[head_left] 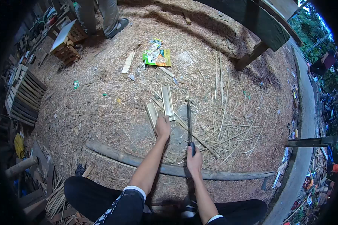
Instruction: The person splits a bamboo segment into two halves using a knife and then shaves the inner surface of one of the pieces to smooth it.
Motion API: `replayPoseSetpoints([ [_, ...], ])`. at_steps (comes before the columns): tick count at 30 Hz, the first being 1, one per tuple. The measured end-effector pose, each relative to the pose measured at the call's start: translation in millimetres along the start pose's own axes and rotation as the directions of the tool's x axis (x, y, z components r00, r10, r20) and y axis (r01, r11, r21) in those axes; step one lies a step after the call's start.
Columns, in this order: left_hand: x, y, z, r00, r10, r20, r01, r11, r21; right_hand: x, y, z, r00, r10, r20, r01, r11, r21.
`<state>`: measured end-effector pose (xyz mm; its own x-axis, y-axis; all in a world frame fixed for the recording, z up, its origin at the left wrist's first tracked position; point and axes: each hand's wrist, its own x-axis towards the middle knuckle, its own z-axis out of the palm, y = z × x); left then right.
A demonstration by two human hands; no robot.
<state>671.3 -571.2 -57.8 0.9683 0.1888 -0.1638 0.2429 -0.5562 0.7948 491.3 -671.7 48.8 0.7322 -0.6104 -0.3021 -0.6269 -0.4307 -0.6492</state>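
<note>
My right hand (pixel 194 160) is closed round the dark handle of a long knife (pixel 189 122), whose blade points away from me over the ground. To its left, my left hand (pixel 162 127) is at the near ends of two split bamboo pieces. One bamboo piece (pixel 151 113) lies tilted to the left of the fingers; the other bamboo piece (pixel 167 101) reaches forward beside it, its hollow side up. Its fingertips are partly hidden, so which piece they grip is unclear. Thin bamboo strips (pixel 229 131) lie scattered right of the knife.
A bamboo pole (pixel 127 158) lies across the ground under my forearms. Green and yellow packaging (pixel 157 58) lies ahead. A person's legs (pixel 109 18) stand at the upper left near a wooden crate (pixel 68 52). A wooden bench (pixel 259 22) stands at the upper right.
</note>
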Motion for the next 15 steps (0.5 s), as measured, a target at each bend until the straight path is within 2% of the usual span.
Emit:
replayPoseSetpoints([
  [1,4.2,4.8,-0.7,1.000,-0.009,0.005,0.009,1.000,0.001,-0.1,2.1,0.3,1.000,0.006,0.005,-0.006,1.000,-0.007],
  [3,11.8,11.9,0.5,0.984,-0.141,0.109,0.118,0.973,0.197,0.1,4.2,-1.1,1.000,0.005,-0.003,-0.005,1.000,0.024],
  [5,9.8,13.6,0.1,0.989,-0.106,0.104,0.085,0.978,0.193,-1.6,3.4,-5.9,1.000,0.015,0.006,-0.015,1.000,0.015],
  [7,5.8,22.0,-6.8,0.996,-0.043,0.080,0.041,0.999,0.020,-2.3,5.9,-6.0,1.000,0.019,0.007,-0.019,1.000,0.016],
  [8,7.3,27.1,-11.7,0.989,-0.031,0.144,0.020,0.997,0.078,-1.9,12.6,-3.1,1.000,-0.020,-0.004,0.020,0.999,0.031],
  [10,17.1,14.3,-3.3,0.984,-0.015,0.175,0.004,0.998,0.060,-3.5,2.7,-9.6,0.997,-0.068,-0.022,0.069,0.997,0.045],
  [11,20.1,3.8,3.8,0.977,-0.009,0.213,-0.002,0.999,0.048,-8.8,-9.2,-17.0,1.000,-0.020,0.004,0.019,0.996,0.087],
  [13,7.9,1.6,1.9,0.987,0.016,0.160,-0.022,0.999,0.037,-13.0,-14.8,-24.0,0.999,0.026,0.024,-0.029,0.991,0.132],
  [15,-18.2,0.9,-14.9,0.984,0.121,0.132,-0.102,0.984,-0.146,-15.3,-10.8,-23.4,0.983,-0.180,-0.030,0.182,0.969,0.168],
])
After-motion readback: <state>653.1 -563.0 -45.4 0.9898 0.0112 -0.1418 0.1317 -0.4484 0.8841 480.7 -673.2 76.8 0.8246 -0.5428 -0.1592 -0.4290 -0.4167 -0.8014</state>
